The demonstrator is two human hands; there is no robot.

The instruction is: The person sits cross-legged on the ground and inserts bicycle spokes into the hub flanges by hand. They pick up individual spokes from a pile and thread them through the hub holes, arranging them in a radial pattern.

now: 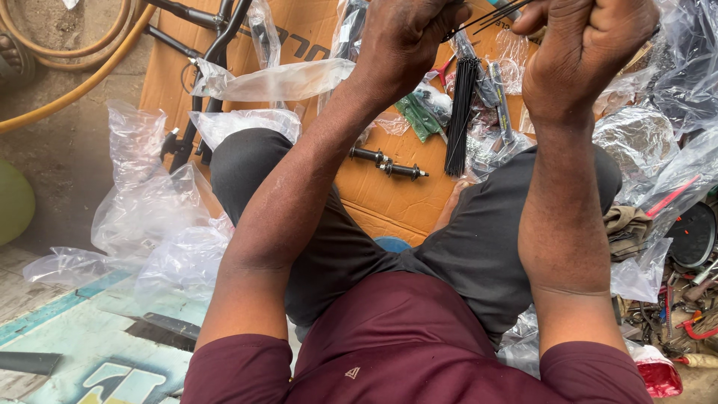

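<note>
Both hands, left hand (pixel 400 37) and right hand (pixel 587 45), seemingly clenched on thin black spokes (pixel 490 15), above brown cardboard (pixel 389 198).

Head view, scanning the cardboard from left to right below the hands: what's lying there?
Black bicycle frame → pair of black axles → green packet → bundle of black spokes → crumpled clear plastic bags.
</note>
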